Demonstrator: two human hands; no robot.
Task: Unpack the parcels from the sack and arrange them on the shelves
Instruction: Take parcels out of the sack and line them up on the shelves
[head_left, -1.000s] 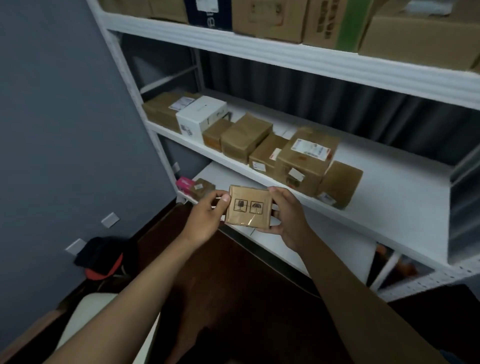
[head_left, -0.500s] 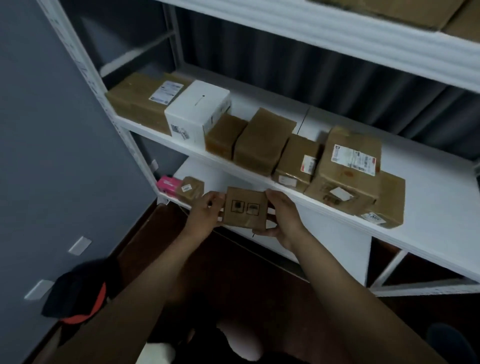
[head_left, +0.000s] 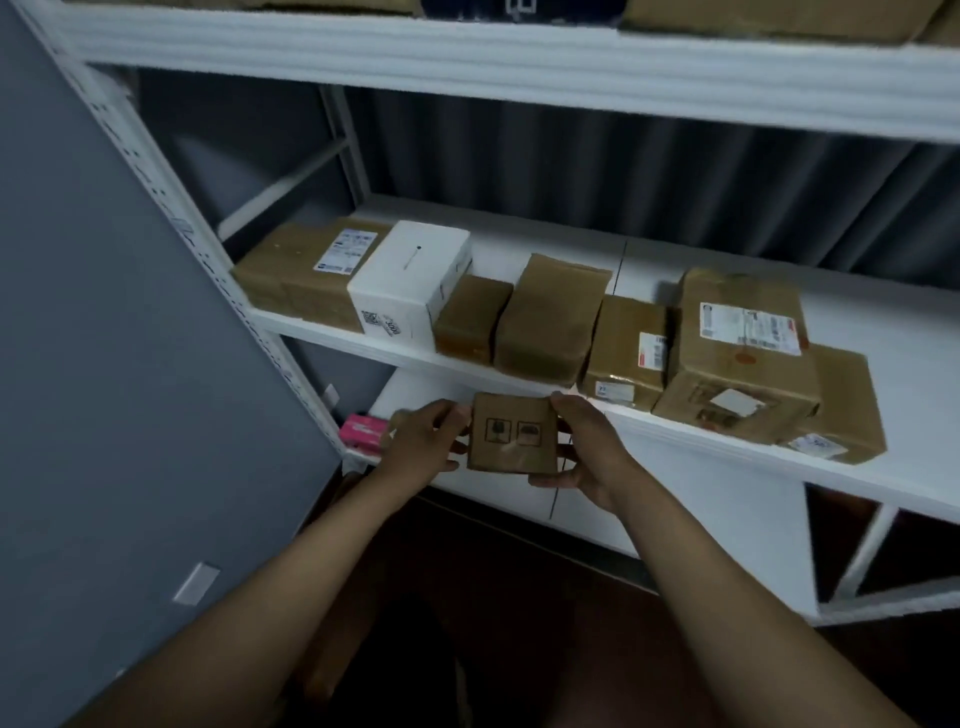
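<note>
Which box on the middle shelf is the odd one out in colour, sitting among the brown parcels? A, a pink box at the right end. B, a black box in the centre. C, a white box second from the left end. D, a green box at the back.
C: the white box stands between the large brown parcel at the left end and a small brown parcel on the middle shelf.

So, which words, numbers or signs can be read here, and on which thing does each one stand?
Small brown parcel, held by the left hand and right hand: two printed handling pictograms, no words.
White box: "3000" beside a code square, only just legible.
Labels on the large brown parcel and other parcels: too blurred to read.
Pink box: print too blurred.
</note>
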